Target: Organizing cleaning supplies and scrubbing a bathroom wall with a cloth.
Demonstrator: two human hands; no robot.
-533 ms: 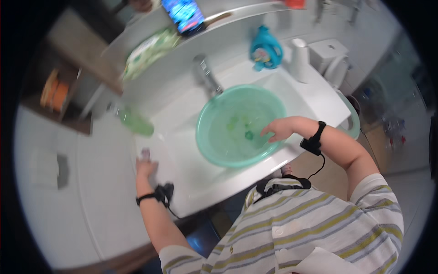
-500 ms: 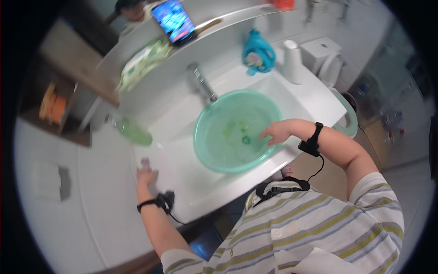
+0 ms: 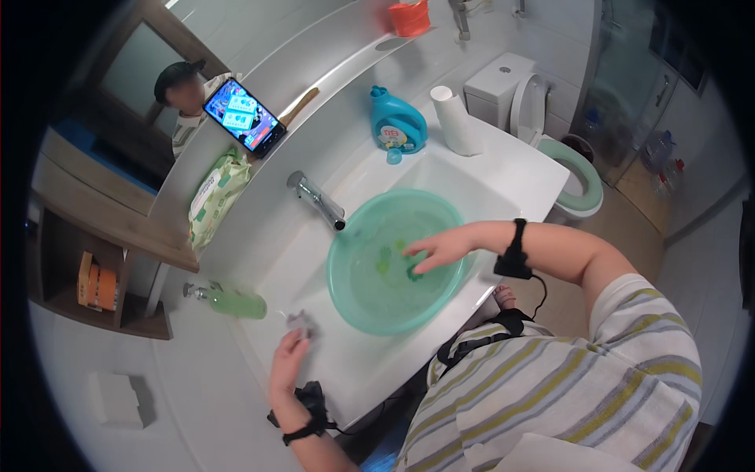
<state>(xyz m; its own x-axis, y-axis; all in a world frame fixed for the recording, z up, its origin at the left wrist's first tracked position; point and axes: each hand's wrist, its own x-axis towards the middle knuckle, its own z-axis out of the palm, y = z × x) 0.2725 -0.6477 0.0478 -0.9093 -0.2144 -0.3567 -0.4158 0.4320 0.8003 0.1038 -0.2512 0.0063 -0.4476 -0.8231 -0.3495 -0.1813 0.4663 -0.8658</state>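
A green plastic basin [image 3: 340, 303] holding water sits in the white sink. My right hand [image 3: 442, 247] hovers over its right half, fingers apart and holding nothing. Beneath the fingertips lies a small dark green piece [image 3: 414, 272] in the water. Lighter green pieces [image 3: 384, 261] are near it. On the left side of the counter, my left hand [image 3: 289, 358] pinches a small greyish-pink item [image 3: 300, 322] at its fingertips; blur hides its exact kind. A chrome faucet [image 3: 316, 201] reaches toward the basin's rim.
A green soap pump bottle [image 3: 236, 303] lies left of the sink. Behind stand a blue detergent jug [image 3: 397, 124] and a white paper roll [image 3: 456, 122]. A phone [image 3: 244, 118] and green wipes pack [image 3: 219, 197] rest by the mirror. A toilet [image 3: 578, 177] is at right.
My left hand has lifted the small greyish-pink item from the counter's left end and brought it toward the basin. My right hand has moved left over the water. The view has shifted.
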